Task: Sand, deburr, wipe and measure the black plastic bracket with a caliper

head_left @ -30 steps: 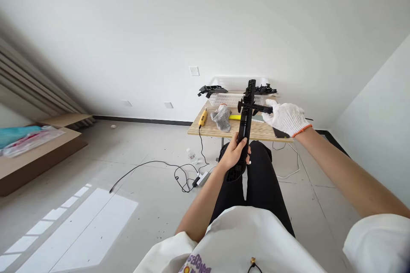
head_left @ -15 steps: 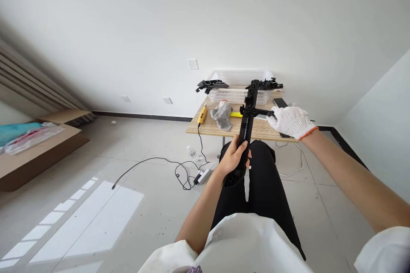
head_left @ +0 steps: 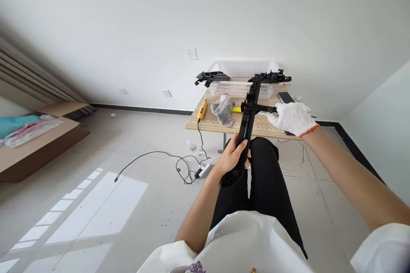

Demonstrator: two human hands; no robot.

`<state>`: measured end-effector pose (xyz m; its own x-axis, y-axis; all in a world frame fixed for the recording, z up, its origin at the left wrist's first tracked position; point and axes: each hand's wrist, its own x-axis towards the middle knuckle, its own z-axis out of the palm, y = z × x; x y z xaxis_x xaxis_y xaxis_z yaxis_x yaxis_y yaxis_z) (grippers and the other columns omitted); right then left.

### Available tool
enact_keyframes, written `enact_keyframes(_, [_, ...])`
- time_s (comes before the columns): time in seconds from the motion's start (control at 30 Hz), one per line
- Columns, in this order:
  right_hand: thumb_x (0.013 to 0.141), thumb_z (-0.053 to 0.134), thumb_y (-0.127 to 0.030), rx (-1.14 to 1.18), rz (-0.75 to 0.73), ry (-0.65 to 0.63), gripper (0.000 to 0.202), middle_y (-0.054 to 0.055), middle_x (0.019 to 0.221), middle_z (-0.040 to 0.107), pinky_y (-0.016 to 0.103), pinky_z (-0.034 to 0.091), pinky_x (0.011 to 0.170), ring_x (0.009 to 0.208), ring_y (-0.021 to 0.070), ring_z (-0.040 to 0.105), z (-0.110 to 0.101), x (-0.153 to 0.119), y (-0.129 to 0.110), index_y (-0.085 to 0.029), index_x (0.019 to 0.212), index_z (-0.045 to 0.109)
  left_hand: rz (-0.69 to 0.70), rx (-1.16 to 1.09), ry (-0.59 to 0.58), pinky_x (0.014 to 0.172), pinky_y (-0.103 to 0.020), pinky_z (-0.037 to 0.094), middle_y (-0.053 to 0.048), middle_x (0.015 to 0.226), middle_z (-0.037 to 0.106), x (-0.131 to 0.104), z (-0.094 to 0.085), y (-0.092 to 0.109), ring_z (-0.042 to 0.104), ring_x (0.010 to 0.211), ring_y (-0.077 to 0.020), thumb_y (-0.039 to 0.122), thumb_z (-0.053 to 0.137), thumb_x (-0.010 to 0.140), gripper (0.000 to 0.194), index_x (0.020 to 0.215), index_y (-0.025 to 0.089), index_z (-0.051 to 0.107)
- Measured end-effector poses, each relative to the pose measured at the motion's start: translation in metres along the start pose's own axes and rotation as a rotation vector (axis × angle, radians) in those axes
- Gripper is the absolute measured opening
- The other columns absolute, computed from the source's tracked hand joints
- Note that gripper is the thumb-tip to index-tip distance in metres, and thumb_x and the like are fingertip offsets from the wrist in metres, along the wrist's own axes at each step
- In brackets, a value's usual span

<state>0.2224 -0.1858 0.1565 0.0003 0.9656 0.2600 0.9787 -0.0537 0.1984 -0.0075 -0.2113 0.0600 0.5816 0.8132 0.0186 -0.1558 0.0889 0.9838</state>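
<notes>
A long black moulded plastic part [head_left: 246,126] stands slanted above my lap, its lower end between my thighs. Bare, my left hand [head_left: 235,153] is wrapped round its lower half. My right hand [head_left: 293,118], in a white knit glove with an orange cuff, is closed on the outer end of a thin black bar [head_left: 264,108]. That bar crosses the upper half of the part; whether it is a piece of it or a separate tool, I cannot tell. The gloved fingertips are partly hidden.
Behind, a small wooden table [head_left: 200,124] bears a white plastic basket [head_left: 235,89] with black plastic parts [head_left: 213,77], a yellow corded tool [head_left: 202,110], a grey glove [head_left: 223,111] and a phone [head_left: 285,97]. A power strip [head_left: 205,170], cables and a bottle [head_left: 192,147] lie on the floor.
The view has tilted slightly, shifting the table and basket upward. Both hands keep their holds on the black part and its bar, with hardly any movement between them.
</notes>
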Motion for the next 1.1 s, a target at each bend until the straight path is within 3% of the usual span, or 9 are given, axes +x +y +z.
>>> enact_keyframes(0.13, [0.09, 0.032, -0.063, 0.018, 0.033, 0.006, 0.067, 0.023, 0.078, 0.07, 0.035, 0.034, 0.064, 0.076, 0.0349, 0.066, 0.007, 0.003, -0.003, -0.009, 0.096, 0.07, -0.007, 0.012, 0.003, 0.045, -0.024, 0.051, 0.008, 0.069, 0.06, -0.002, -0.004, 0.0, 0.059, 0.042, -0.0102, 0.05, 0.049, 0.097, 0.028, 0.102, 0.025, 0.036])
enact_keyframes(0.67, [0.093, 0.03, -0.045, -0.006, -0.013, -0.04, 0.053, 0.021, 0.081, 0.069, 0.034, 0.03, 0.063, 0.076, 0.0315, 0.064, 0.016, -0.003, -0.002, -0.01, 0.102, 0.068, -0.042, 0.004, 0.017, 0.044, -0.024, 0.05, 0.009, 0.069, 0.06, 0.003, -0.003, -0.012, 0.057, 0.042, -0.0099, 0.048, 0.048, 0.099, 0.026, 0.098, 0.025, 0.035])
enact_keyframes(1.1, [0.092, 0.035, -0.052, -0.01, 0.019, -0.048, 0.054, 0.019, 0.084, 0.072, 0.036, 0.041, 0.067, 0.083, 0.0352, 0.069, 0.025, -0.01, -0.012, -0.011, 0.101, 0.07, -0.024, -0.032, 0.025, 0.044, -0.023, 0.049, 0.009, 0.069, 0.061, 0.002, -0.005, -0.023, 0.057, 0.041, -0.0095, 0.05, 0.051, 0.096, 0.03, 0.095, 0.026, 0.035])
